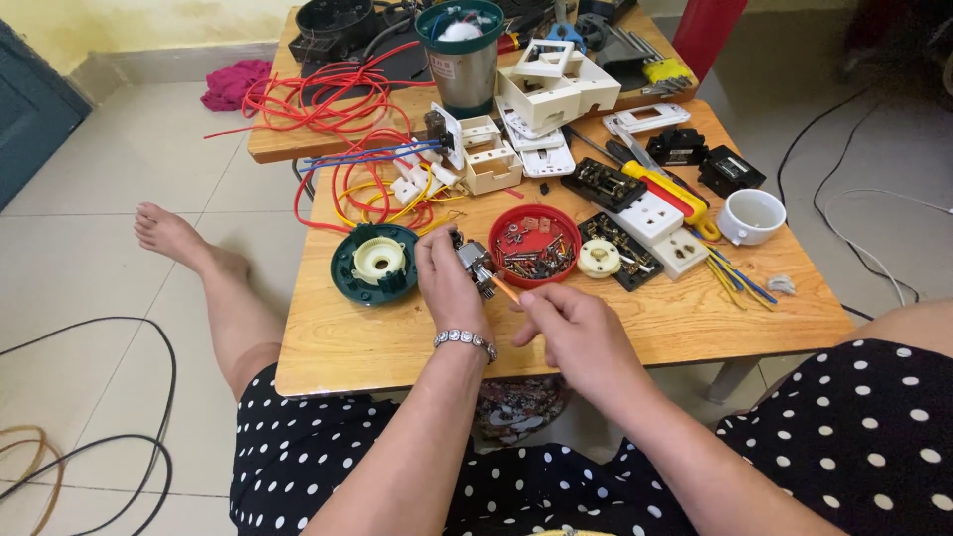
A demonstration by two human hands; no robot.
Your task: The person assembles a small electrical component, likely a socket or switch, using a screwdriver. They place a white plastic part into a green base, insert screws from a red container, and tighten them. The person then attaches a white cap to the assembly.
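While the left hand (447, 278) pinches a small metal motor part (476, 268) just left of the red bowl (535, 245), the right hand (571, 328) grips an orange-handled screwdriver (504, 290) touching that part. Both sit above the wooden bench (675, 318), below the bowl.

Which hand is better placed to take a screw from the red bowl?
Probably the left hand: it lies closer to the red bowl, but it holds a small metal part. The right hand grips an orange-handled tool.

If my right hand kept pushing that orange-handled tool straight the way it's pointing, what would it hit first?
Most likely the small metal motor part held in your left hand. The orange-handled tool in your right hand points up-left, its tip at or touching that part; exact contact is unclear.
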